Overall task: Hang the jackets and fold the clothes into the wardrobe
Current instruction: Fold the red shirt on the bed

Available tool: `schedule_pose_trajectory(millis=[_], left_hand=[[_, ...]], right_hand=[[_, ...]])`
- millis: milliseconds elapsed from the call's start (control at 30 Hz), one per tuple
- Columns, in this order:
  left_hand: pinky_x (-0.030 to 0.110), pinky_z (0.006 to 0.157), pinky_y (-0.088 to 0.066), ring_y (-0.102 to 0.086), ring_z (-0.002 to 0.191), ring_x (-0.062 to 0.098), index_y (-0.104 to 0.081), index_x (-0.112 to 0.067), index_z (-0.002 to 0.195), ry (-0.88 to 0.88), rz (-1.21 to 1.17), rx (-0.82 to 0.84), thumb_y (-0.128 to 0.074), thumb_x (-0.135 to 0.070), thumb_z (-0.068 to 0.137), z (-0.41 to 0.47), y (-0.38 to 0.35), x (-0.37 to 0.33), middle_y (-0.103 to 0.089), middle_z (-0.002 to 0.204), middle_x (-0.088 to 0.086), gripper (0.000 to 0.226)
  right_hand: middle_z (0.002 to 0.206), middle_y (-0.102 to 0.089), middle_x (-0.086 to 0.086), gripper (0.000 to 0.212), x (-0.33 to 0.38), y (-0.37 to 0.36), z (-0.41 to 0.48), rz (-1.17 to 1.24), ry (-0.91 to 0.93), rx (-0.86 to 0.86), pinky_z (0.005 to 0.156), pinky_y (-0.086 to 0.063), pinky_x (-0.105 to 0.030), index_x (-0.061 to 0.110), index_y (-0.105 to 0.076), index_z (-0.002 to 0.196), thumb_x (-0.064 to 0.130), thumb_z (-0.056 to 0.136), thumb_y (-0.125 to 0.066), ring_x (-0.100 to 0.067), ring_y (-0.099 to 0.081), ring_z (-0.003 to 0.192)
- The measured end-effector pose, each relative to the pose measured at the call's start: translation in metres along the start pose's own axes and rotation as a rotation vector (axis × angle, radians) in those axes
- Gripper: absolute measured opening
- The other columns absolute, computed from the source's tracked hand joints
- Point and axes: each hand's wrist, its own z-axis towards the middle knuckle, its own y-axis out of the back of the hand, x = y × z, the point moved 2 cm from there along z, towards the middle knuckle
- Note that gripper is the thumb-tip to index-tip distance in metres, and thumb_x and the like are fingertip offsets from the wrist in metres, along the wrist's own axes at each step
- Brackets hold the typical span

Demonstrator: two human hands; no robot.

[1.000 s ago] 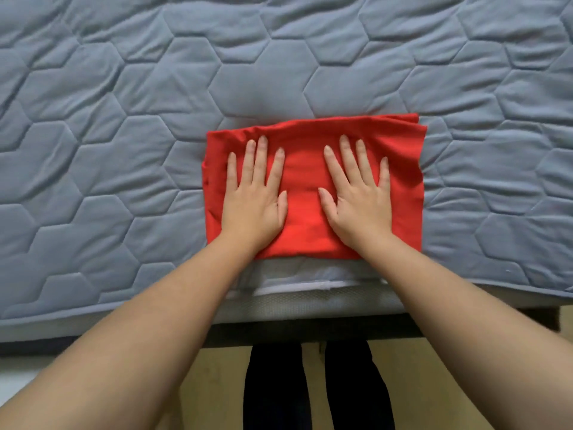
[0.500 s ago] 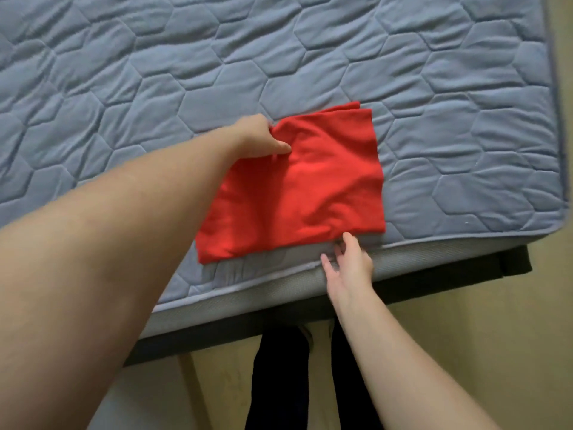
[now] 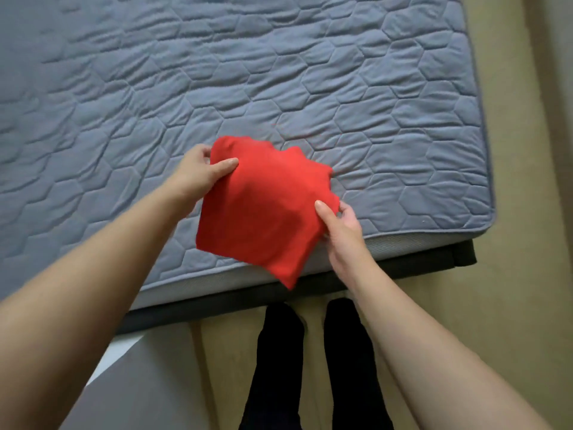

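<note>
Beneath both grips spreads the quilted grey mattress [image 3: 279, 72], its near edge running just under my wrists; outside the right grip lies the tan floor [image 3: 511, 305]; below the grips my black-trousered legs [image 3: 350, 367] stand against the bed. Between the grips sits the folded red garment [image 3: 263, 212], seemingly lifted clear of the quilt, its far edge bunched and its near corner drooping past the mattress edge. My left hand [image 3: 195, 175] pinches the far-left corner, thumb [image 3: 223, 167] on top, fingers underneath; my right hand [image 3: 342, 228] pinches the right edge likewise, thumb [image 3: 322, 212] pressing down. To carry it well, I judge I should slide the fingers further beneath, keep the bundle level and draw the grips gently apart so the layers stay stacked; the sagging corner could unfold otherwise. No wardrobe is in view.
</note>
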Motion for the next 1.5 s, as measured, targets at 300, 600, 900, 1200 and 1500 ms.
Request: schedule_pose_trajectory(millis=[300,600,900,1200,1500], left_hand=[[0.014,0.086,-0.036,-0.061,0.099,0.021,-0.058,-0.008,0.126,-0.423,0.544,-0.121,-0.074,0.007,0.069,-0.252,0.078,-0.119,-0.065,0.113,0.009,0.061],[0.041,0.087,-0.037,-0.056,0.095,0.032,-0.065,-0.014,0.089,-0.426,0.819,-0.783,-0.077,-0.016,0.067,-0.442,0.098,-0.177,-0.055,0.101,0.008,0.025],[0.011,0.060,-0.042,-0.060,0.076,-0.004,-0.055,-0.042,0.095,-0.326,0.078,-1.089,-0.078,-0.040,0.068,-0.596,0.018,-0.187,-0.066,0.081,-0.021,0.036],[0.015,0.076,-0.048,-0.063,0.085,-0.002,-0.058,-0.035,0.101,-0.160,-0.171,-1.465,-0.081,-0.038,0.066,-0.784,-0.072,-0.105,-0.066,0.092,-0.019,0.042],[0.011,0.067,-0.049,-0.067,0.077,0.001,-0.068,-0.037,0.082,-0.004,-0.454,-2.070,-0.084,-0.031,0.056,-0.967,-0.254,-0.050,-0.072,0.083,-0.014,0.030]], right_hand=[[0.133,-0.054,-0.005,0.083,0.194,-0.056,-0.198,-1.269,0.566,0.387,0.092,-0.038,-0.021,0.019,-0.039,0.141,0.004,0.069,-0.077,-0.021,-0.055,0.117],[0.110,-0.057,-0.011,0.039,0.291,-0.108,-0.337,-1.548,1.346,0.675,0.086,-0.044,-0.037,0.009,-0.068,0.097,0.021,0.061,-0.075,-0.030,-0.055,0.099],[0.091,-0.056,0.024,0.055,0.265,-0.140,-0.500,-1.285,1.267,1.660,0.071,-0.038,-0.006,0.027,-0.048,0.117,0.029,0.066,-0.070,0.009,-0.053,0.081],[0.060,-0.048,0.013,0.034,0.165,-0.096,-0.623,-1.568,1.243,2.270,0.054,-0.035,-0.014,0.028,-0.047,0.072,0.026,0.068,-0.081,-0.002,-0.045,0.059],[0.071,-0.063,0.016,0.027,0.074,0.058,-0.765,-1.347,0.684,2.712,0.061,-0.044,-0.012,0.028,-0.064,0.084,0.017,0.069,-0.083,0.006,-0.056,0.063]])
